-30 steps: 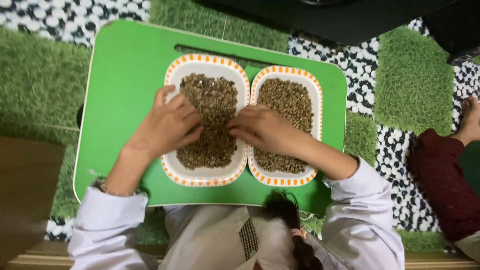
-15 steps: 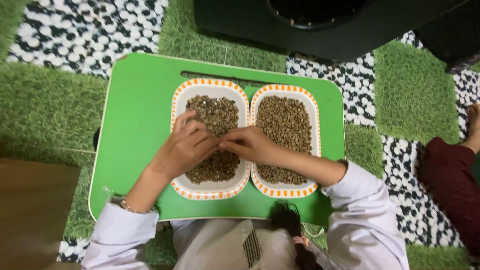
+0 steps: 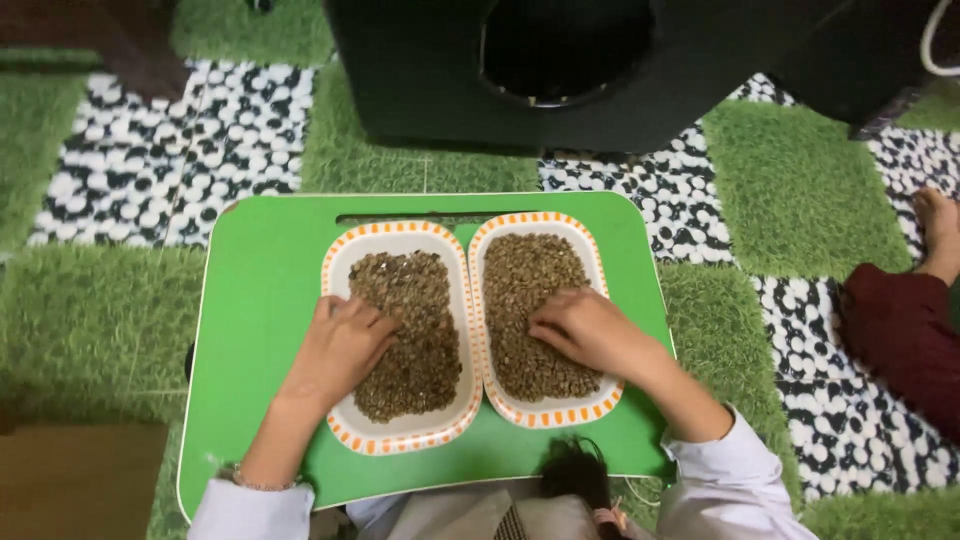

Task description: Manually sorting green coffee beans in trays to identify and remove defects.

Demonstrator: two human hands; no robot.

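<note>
Two white oblong trays with orange-striped rims sit side by side on a green lap table (image 3: 260, 290). Both are full of small brown-green beans. My left hand (image 3: 342, 345) lies on the left tray (image 3: 345, 250), fingers curled onto its beans (image 3: 420, 300). My right hand (image 3: 582, 328) rests on the beans (image 3: 525, 270) of the right tray (image 3: 590, 245), fingers bent toward the left. Whether either hand pinches a bean is too small to tell. White sleeves cover both forearms near the bottom edge.
The table stands on a floor mat of green grass squares (image 3: 800, 180) and black-and-white pebble squares (image 3: 140, 150). A large black object (image 3: 560, 70) with a round opening sits just beyond the table. Another person's dark red sleeve (image 3: 900, 340) and foot are at the right.
My right hand has moved from the left tray over to the right tray, apart from my left hand. The view has shifted so the table sits lower in frame.
</note>
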